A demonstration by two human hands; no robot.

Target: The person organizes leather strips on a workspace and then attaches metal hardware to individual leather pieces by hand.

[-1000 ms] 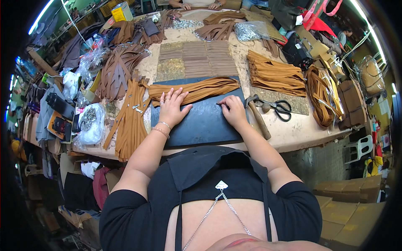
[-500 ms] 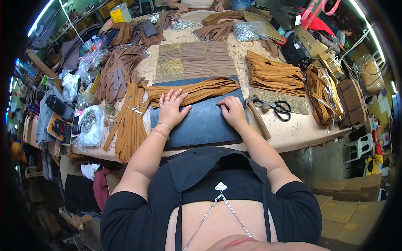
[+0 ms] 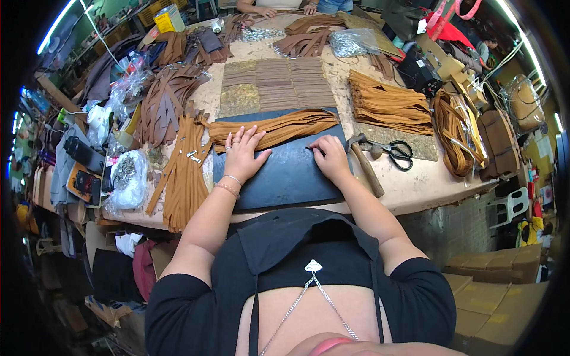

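Note:
A bundle of tan strips that look like zipper tape lies across the far part of a dark flat board. My left hand rests flat with fingers spread, its fingertips on the bundle's left part and its palm on the board. On the board's right side, my right hand has curled fingers pinched together. A tiny dark thing shows at its fingertips, too small to name. Just right of that hand are a wooden-handled hammer and black-handled scissors.
More tan strips with small metal pieces hang over the table's front edge at left. Another tan bundle lies at right. Rows of brown strips lie beyond the board. A person's hand shows at the far edge.
My hands and the bundle stay in place. Across the table, the other person's hand at left has shifted slightly to the right.

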